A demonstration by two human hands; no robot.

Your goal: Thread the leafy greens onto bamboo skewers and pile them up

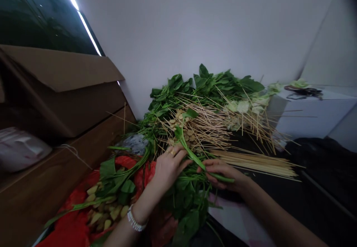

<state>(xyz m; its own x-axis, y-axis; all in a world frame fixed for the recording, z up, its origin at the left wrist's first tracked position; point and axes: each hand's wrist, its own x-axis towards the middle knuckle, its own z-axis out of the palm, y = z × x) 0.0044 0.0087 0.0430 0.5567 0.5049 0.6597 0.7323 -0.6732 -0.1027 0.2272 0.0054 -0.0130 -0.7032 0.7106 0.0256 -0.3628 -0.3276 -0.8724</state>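
Note:
Between my two hands lies a green leafy vegetable stalk (196, 160), slanting from its folded leaf at the upper left to a bare end at the lower right. My left hand (170, 163) has its fingers closed at the stalk's upper half. My right hand (223, 173) grips the lower half, thumb and fingers around it. Below them hangs a bunch of leafy greens (184, 193). Just beyond my left hand, pale slices on skewers (189, 135) lie in a heap. Bare wooden skewers (256, 162) lie side by side beyond my right hand.
A red plastic bag (72, 217) with pale cut pieces (97, 213) lies at the lower left. Skewered greens (209, 83) are piled against the wall. A cardboard box (64, 90) stands left, and a white box (315, 109) right, beside skewered pale leaves (242, 106).

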